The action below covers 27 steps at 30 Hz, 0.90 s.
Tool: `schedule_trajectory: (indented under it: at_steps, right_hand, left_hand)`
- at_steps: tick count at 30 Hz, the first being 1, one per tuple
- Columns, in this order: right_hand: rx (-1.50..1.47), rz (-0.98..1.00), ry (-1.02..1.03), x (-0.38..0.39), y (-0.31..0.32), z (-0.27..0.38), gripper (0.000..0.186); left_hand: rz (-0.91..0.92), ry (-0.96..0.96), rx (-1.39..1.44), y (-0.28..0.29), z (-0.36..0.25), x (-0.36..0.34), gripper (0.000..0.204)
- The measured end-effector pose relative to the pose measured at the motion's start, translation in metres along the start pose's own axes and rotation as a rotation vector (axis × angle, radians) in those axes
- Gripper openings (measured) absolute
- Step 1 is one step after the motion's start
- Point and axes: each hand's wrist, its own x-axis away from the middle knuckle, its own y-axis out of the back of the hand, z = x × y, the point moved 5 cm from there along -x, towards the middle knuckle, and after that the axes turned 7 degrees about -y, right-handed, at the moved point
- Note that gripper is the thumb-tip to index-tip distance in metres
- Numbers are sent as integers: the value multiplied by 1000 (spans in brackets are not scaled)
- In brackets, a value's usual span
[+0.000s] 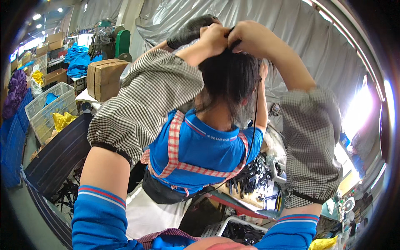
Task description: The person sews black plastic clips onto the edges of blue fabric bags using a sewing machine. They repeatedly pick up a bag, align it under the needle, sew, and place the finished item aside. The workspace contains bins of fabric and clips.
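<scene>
Both of my arms, in checked oversleeves, reach up to the crown of a co-worker's dark-haired head (229, 75). My left hand (214, 38) is closed with its fingers pinched at the top of the hair. Close beside it, my right hand (253, 38) is also closed, its thumb and fingers bent around something black. Whether that is a band or a bunch of hair I cannot tell. A thin black cable (255, 112) runs from the head down the co-worker's back. The co-worker faces away in a blue shirt (204, 146) with red-checked apron straps.
The co-worker's raised arm with a black covering (191, 32) is beside my left hand; their other hand (263, 71) is near the head. Many black parts (254, 173) lie on the workbench ahead. A cardboard box (106, 79) and plastic crate (52, 110) stand left.
</scene>
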Motion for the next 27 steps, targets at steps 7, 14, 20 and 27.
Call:
schedule_trajectory:
  at_steps: [7, 14, 20, 27]
  right_hand:
    - [-706, 437, -192, -64, -33, -49, 26]
    - [-1144, 504, -209, -63, -90, -93, 23]
    - [-1225, -250, -377, 4, -111, -116, 22]
    - [-473, -686, -827, 71, -82, -73, 21]
  left_hand:
    - [-518, -253, -53, 43, -6, 69, 29]
    - [-295, -786, -116, 28, -70, 69, 30]
    - [-376, -509, -111, 15, -51, 41, 41]
    - [-342, -307, -145, 9, -51, 25, 41]
